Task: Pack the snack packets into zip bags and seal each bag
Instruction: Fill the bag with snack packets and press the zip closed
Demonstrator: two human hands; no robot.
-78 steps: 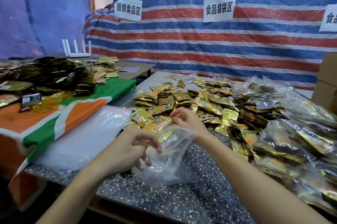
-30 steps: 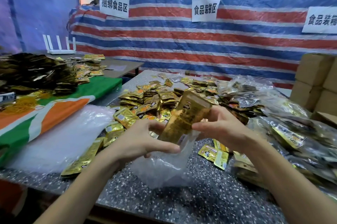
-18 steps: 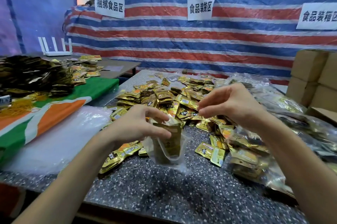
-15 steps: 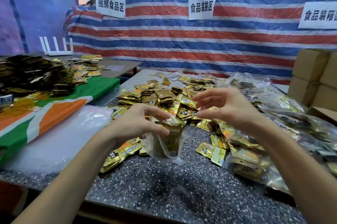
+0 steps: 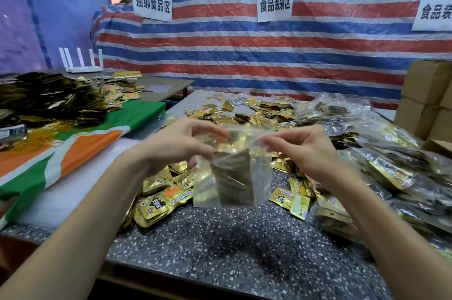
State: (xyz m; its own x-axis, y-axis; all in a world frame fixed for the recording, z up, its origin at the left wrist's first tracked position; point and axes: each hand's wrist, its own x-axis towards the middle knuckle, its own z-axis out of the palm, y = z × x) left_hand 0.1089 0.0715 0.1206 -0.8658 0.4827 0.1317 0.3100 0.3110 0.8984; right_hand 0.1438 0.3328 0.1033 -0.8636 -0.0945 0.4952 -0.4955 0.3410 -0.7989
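Posted on the striped tarp point(image 5: 244, 43): left sign point(image 5: 152, 4) reads 捆绑食品区, centre sign point(image 5: 276, 3) reads 食品装袋区, right sign point(image 5: 434, 12), cut off at frame edge, shows 食品装.

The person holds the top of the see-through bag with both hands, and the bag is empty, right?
Not quite. The left hand and right hand do hold the top of the see-through bag, but it is not empty: the head view shows gold snack packets inside it.

We are looking at what is probably a makeshift food-packing workshop: a striped tarpaulin point(image 5: 244, 60) is hanging as a wall, paper signs point(image 5: 275, 2) are naming work zones, and gold snack packets point(image 5: 156, 206) are lying heaped on a speckled table point(image 5: 220, 250) beside cardboard boxes point(image 5: 425, 94).
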